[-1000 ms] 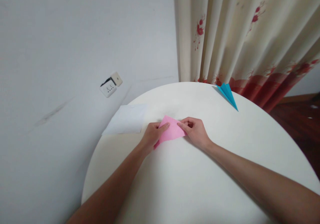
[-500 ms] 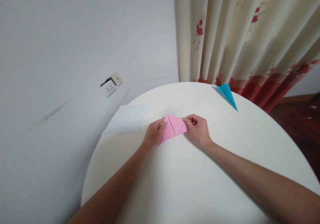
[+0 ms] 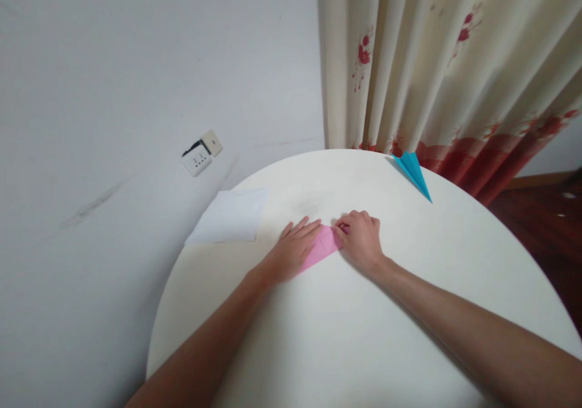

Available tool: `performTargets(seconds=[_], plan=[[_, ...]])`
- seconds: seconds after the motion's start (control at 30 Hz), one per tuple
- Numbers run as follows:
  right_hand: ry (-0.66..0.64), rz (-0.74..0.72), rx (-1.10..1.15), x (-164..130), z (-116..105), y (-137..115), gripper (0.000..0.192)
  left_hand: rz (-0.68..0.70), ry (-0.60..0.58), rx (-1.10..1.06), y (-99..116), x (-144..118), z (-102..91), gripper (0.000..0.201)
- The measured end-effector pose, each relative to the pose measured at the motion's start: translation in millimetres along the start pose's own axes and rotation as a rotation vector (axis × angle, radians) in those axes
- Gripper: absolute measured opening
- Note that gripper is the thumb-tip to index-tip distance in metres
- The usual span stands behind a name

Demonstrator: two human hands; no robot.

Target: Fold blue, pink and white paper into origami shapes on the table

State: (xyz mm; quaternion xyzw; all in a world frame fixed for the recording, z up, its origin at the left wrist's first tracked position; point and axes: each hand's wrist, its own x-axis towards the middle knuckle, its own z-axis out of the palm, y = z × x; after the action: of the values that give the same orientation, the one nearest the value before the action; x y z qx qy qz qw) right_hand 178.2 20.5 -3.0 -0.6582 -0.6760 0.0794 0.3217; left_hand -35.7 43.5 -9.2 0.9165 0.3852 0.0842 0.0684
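A folded pink paper (image 3: 322,245) lies on the round white table (image 3: 364,335), near its far middle. My left hand (image 3: 291,251) lies flat on the paper's left part, fingers stretched out and pressing it down. My right hand (image 3: 361,238) is curled at the paper's right end, its fingertips pinching or pressing the edge there. Most of the paper is hidden under the two hands; only a narrow pink strip shows between them.
A white sheet of paper (image 3: 231,216) lies at the table's left edge by the wall. A blue paper plane (image 3: 414,173) rests at the far right edge, in front of a flowered curtain (image 3: 436,62). A wall socket (image 3: 200,155) sits on the white wall.
My left hand has opened from a pinch and flattened over the pink paper. The raised fold has been pressed down flat. My right hand has stayed at the right end.
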Motion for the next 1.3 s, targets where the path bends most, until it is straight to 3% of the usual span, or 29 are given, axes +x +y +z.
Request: performTargets(seconds=[0.1, 0.33, 0.53, 0.7, 1.1, 1.2, 1.3], plan=[[0.011, -0.083, -0.078, -3.9, -6.3, -5.5, 0.019, -0.014, -0.069, 0.030, 3.0, -0.6, -0.6, 0.052], [-0.134, -0.331, -0.139, -24.1, 1.2, -23.4, 0.045, -0.116, -0.011, 0.123, 12.4, 3.8, -1.4, 0.053], [-0.287, -0.346, -0.209, -30.0, 9.9, -21.3, 0.058, -0.128, -0.005, 0.159, 17.2, 3.7, -2.8, 0.054], [-0.288, -0.318, -0.227, -27.9, 6.2, -21.3, 0.060, -0.079, -0.003, 0.152, 16.1, 2.3, -1.9, 0.055], [-0.187, -0.074, -0.314, -15.2, 11.0, -5.9, 0.062, -0.105, 0.006, 0.123, 15.0, -0.9, 1.6, 0.054], [-0.147, -0.144, -0.313, -16.4, 8.2, -9.6, 0.060, -0.118, 0.012, 0.125, 18.4, 0.7, 0.8, 0.054], [-0.200, -0.285, -0.273, -20.4, 6.5, -16.5, 0.059, -0.137, 0.019, 0.134, 22.3, 3.0, 0.8, 0.054]])
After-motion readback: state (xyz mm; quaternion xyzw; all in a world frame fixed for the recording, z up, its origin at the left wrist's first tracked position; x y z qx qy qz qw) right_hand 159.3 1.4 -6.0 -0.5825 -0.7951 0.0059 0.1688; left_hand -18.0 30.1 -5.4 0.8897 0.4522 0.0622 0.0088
